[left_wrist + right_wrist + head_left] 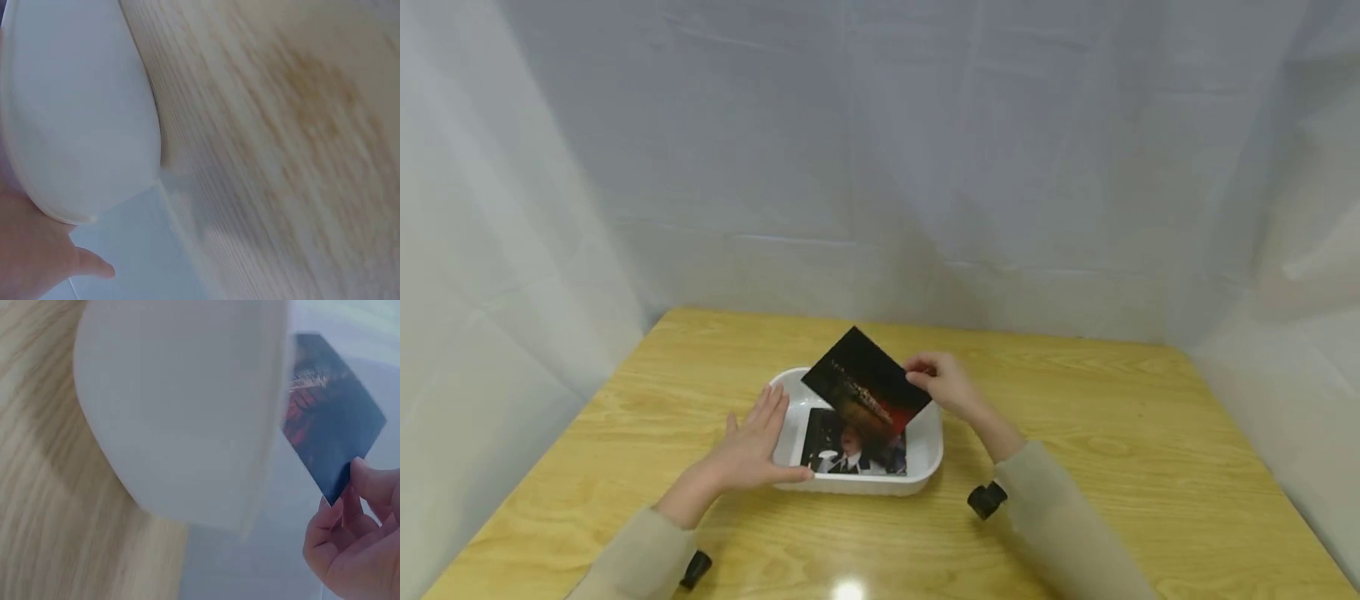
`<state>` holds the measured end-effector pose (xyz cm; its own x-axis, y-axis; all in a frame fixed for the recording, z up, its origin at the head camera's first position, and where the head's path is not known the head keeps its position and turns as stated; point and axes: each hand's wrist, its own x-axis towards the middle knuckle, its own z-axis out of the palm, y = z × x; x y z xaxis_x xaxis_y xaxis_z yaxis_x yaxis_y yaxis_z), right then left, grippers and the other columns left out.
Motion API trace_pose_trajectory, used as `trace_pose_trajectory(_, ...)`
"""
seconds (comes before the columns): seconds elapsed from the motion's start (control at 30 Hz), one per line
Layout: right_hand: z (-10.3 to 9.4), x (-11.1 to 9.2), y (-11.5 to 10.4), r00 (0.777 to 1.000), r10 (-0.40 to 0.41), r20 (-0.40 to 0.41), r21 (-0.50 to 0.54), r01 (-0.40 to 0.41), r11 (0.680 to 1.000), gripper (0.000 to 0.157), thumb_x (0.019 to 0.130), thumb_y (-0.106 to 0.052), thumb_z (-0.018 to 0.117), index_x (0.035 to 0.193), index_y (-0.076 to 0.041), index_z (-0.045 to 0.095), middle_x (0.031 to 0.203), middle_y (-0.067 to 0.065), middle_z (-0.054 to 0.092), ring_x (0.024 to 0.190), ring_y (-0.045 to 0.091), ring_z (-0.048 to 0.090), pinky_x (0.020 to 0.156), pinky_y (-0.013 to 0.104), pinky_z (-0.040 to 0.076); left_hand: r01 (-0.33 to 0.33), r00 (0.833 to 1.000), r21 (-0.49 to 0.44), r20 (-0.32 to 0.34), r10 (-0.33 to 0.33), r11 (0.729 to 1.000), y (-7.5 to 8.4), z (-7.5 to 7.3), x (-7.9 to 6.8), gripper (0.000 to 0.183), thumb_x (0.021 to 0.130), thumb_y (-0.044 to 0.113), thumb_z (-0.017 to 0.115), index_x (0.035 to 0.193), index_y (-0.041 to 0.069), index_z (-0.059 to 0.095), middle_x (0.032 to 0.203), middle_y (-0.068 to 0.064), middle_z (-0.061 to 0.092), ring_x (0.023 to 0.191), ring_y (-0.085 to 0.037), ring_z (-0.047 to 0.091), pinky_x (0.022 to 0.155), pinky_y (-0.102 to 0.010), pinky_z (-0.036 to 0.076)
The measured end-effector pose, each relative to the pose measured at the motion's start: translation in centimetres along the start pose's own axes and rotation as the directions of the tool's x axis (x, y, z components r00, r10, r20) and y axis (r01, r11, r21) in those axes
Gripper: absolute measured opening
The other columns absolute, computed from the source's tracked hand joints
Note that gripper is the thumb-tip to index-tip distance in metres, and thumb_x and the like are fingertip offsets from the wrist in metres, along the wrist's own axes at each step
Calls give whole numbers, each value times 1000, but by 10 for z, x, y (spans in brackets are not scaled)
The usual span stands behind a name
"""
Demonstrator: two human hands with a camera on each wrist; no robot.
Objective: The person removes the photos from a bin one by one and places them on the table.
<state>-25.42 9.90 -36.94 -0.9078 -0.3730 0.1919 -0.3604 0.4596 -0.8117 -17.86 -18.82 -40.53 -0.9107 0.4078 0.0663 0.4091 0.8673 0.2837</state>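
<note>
A dark photo card [861, 375] with a reddish patch is pinched at its right corner between the thumb and fingers of my right hand [946, 383]. It is tilted above a white plastic basin [931, 454]. In the right wrist view the same card [337, 415] shows beyond the basin wall [181, 412]. Another photo [850, 454], showing a person in dark clothes with a white collar, lies inside the basin, partly covered by the held card. My left hand [752, 446] rests on the basin's left rim, fingers extended and thumb along the front edge.
The basin stands on a yellow wood-grain table [1090, 433]. Pale sheeting [880, 167] hangs behind the table and along both sides. Black camera mounts [987, 500] sit at both wrists.
</note>
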Motion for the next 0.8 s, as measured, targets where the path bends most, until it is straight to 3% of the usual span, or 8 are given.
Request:
trace_pose_trajectory(0.13,-18,-6,5,990,117,-78,140,-105,985,17,85,1,55,99,9,59,88,15,61,71,15,54,62,32,50,-4,1000,-4,-5,4,1000,0,1,0,111,68,68,54,136,-11,16,143,-25,4,130,-39,3,87,-72,7)
trace_pose_trajectory(0.23,-34,-12,12,974,210,-86,239,-185,953,20,87,0,53,104,11,55,88,12,59,71,12,53,65,36,51,-11,1000,-7,-6,11,1000,1,1,-1,111,68,68,54,136,-11,16,143,-25,4,130,-39,3,88,-71,7)
trace_pose_trajectory(0.37,-58,-24,26,952,294,-83,325,-253,911,24,88,-1,50,108,12,48,85,4,55,69,8,53,65,30,52,-15,1000,-14,-2,15,1000,3,-1,-1,111,69,67,55,135,-12,15,143,-25,4,130,-40,2,88,-71,8)
trace_pose_trajectory(0.57,-87,-44,45,922,375,-100,318,-327,890,29,89,-1,48,114,13,43,88,4,52,69,6,52,62,25,51,-13,1000,-13,4,13,1000,4,-2,-2,111,68,67,55,135,-12,15,143,-25,5,129,-40,3,88,-70,9)
trace_pose_trajectory(0.8,-99,-55,62,903,419,-101,230,-388,892,26,88,1,48,111,14,44,90,11,52,68,9,53,64,29,52,-2,1000,-10,4,2,1000,4,-3,-4,111,68,67,55,136,-12,15,143,-25,5,130,-40,3,89,-70,9)
